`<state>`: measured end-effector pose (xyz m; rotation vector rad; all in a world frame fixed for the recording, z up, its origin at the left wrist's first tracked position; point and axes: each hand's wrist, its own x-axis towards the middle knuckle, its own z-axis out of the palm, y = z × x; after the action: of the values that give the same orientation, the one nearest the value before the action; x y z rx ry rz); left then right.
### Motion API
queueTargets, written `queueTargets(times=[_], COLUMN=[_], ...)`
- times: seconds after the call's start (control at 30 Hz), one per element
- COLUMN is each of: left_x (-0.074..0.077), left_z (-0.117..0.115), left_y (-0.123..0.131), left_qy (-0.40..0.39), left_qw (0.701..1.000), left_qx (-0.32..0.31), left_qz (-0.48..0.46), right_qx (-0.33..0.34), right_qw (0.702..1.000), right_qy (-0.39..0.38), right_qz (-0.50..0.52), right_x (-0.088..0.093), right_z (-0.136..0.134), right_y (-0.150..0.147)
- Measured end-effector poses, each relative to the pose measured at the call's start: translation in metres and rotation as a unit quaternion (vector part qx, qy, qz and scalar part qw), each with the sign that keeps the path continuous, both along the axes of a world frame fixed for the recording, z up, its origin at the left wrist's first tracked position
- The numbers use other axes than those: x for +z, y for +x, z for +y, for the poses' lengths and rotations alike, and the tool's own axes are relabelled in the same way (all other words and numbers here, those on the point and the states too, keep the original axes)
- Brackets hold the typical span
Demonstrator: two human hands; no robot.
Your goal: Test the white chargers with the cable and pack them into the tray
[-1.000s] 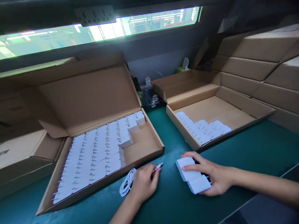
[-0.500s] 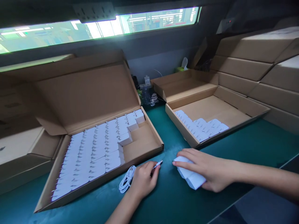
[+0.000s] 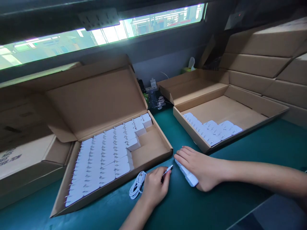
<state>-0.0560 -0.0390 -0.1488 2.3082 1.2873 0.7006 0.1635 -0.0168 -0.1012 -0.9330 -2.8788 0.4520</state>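
Observation:
Between the thumb and fingers of my left hand (image 3: pixel 156 185) is a white USB cable (image 3: pixel 137 186). Its loop hangs out on the left of the hand, and the metal plug points up and right. My right hand (image 3: pixel 201 169) covers white power adapters (image 3: pixel 189 178) from above, fingers closed over them, close to the green tabletop (image 3: pixel 184 207). Most of them are hidden under the palm, so their number cannot be told. Just behind the left hand, an open cardboard box (image 3: pixel 153 147) holds rows of white adapters (image 3: pixel 107 156) with metal prongs showing.
A second open cardboard box (image 3: pixel 242 110) lies behind my right hand, with several white adapters (image 3: pixel 212 131) at its left front. Stacked cartons (image 3: pixel 261 64) stand at the right, another carton (image 3: pixel 26 163) at the left. Small clutter (image 3: pixel 155 99) sits between the boxes.
My right hand has turned and lowered over the adapters, which now show less and lie flatter. The left hand still grips the cable. The whole view has shifted slightly.

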Motion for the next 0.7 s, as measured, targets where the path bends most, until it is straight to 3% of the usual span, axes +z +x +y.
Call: queueTargets(times=[0.3, 0.7], left_x=[0.000, -0.001], left_z=[0.003, 0.007], left_y=[0.023, 0.021], left_qy=[-0.001, 0.007], left_qw=[1.000, 1.000], left_qx=[0.013, -0.021], left_qz=[-0.027, -0.013], right_qx=[-0.005, -0.004], right_qw=[0.999, 0.998], right_qy=[-0.009, -0.009], right_qz=[0.034, 0.065], right_x=[-0.008, -0.013], right_z=[0.002, 0.005], right_y=[0.000, 0.002])
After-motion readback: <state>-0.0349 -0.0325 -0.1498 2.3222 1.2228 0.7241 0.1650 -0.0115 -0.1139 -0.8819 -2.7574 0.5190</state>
